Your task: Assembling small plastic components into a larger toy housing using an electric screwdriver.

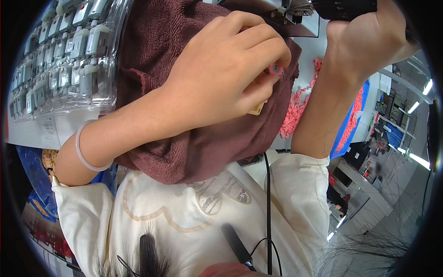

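Note:
My left hand (230, 64) is closed over a brown towel (152, 27), its fingers curled. A small pink-ended part (276, 70) with a grey centre shows between thumb and forefinger; the rest of it is hidden. Below the fingers the edge of a pale yellow piece (257, 109) peeks out against the towel. At the upper right my right hand (369, 44) is closed around a black cylindrical tool (344, 8) with small markings. The tool's metal end meets a metal fixture (295, 8) at the top edge. My right fingertips are mostly hidden.
Clear plastic trays (108, 87) of small grey motors stand at the left. Loose pink pieces (293, 115) lie on the table beside my right forearm, and more fill a blue bin (339, 145) beyond it. A black cable (268, 207) hangs in front of my shirt.

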Demonstrator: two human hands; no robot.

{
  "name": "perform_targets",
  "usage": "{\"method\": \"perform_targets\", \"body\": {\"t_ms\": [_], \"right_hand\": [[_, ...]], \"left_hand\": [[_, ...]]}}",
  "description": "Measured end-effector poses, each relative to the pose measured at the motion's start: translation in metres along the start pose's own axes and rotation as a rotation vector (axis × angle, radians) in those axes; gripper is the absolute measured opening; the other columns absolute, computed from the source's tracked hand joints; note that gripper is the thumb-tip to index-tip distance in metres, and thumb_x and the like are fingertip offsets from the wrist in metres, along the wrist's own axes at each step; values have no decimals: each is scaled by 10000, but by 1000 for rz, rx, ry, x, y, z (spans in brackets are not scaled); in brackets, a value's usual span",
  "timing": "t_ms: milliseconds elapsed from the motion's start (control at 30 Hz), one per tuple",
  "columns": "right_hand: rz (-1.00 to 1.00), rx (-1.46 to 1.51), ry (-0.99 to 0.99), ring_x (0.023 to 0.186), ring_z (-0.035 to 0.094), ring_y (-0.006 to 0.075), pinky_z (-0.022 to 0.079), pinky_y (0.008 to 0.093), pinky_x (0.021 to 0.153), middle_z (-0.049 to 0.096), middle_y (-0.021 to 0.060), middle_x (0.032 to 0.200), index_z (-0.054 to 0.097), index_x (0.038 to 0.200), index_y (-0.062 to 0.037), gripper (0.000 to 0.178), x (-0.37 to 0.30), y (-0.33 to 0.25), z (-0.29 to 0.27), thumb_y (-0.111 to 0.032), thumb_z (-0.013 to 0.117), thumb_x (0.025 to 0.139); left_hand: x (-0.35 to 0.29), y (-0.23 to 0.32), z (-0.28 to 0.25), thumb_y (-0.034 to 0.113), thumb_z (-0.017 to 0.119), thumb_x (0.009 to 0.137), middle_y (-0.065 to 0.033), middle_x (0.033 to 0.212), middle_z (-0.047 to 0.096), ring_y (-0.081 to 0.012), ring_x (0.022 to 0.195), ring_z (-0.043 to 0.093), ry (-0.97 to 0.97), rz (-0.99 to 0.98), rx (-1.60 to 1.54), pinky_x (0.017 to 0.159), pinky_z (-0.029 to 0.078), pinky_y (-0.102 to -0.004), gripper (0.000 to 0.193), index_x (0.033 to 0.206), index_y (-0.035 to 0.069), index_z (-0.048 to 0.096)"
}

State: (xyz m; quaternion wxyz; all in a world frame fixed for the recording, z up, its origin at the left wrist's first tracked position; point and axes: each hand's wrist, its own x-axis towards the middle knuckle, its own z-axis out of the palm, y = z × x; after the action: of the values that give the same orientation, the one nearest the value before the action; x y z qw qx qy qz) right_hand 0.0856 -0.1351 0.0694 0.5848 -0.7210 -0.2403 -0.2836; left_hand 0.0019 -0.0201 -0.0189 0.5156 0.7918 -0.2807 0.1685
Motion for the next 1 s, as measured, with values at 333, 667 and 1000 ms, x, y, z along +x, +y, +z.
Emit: {"method": "perform_targets", "body": {"t_ms": [333,667,1000], "right_hand": [[203,87,157,578,546,123,472,272,573,529,28,707,586,903,-31,148,-23,-26,-3,-157,652,860],[263,216,58,587,518,147,442,319,591,515,35,712,519,801,-61,142,-39,-42,-14,-180,586,840],[320,243,-181,594,510,164,430,348,597,524,43,729,494,749,-72,150,-33,-47,-32,-187,543,831]], "left_hand": [[-1,-2,4,111,729,758,-4,972,648,-257,1005,588,40,-1,-21,828,491,-374,197,924,109,623],[2,1,-1,132,737,761,-13,967,648,-258,984,589,24,7,-12,816,493,-372,208,936,106,626],[0,1,0,145,724,769,-4,977,640,-259,992,589,47,14,7,814,495,-372,200,939,106,624]]}}
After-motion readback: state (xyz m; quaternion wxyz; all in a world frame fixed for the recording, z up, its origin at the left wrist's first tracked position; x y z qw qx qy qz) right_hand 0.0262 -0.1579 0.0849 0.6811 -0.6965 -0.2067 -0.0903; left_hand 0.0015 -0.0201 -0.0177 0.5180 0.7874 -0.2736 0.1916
